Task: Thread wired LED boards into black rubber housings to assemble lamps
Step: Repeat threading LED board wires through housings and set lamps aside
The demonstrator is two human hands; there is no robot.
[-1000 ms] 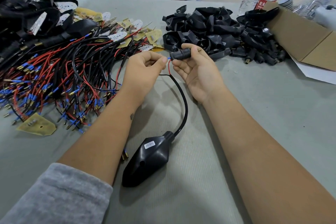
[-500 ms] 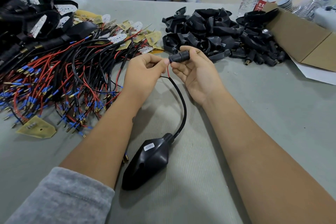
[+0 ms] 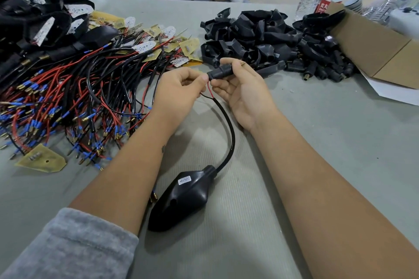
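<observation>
Currently the right hand (image 3: pixel 244 95) grips a small black rubber connector sleeve (image 3: pixel 221 72) between thumb and curled fingers, just above the bench (image 3: pixel 340 142). The left hand (image 3: pixel 179 95) sits touching the sleeve's left end, fingers curled, pinching the thin red wire (image 3: pixel 208 89) right at the sleeve mouth. A thin black wire (image 3: pixel 205 95) splits off just below the sleeve toward the left hand; whether it is held cannot be told. Both wires join the black cable (image 3: pixel 229 129), which curves down from the sleeve to the black lamp housing (image 3: pixel 183 201) lying on the bench well below the sleeve, between the forearms.

Risks, as judgement: the red wire looks thin and bends sharply at the sleeve mouth, so pushing could kink it instead of feeding it through. The loose black wire may get left outside the sleeve. Pulling too hard on the sleeve could drag the housing across the bench. The wired LED board pile (image 3: pixel 79 97) lies left of the sleeve, the spare housing pile (image 3: pixel 272 38) beyond it; stray leads could snag the left forearm.
</observation>
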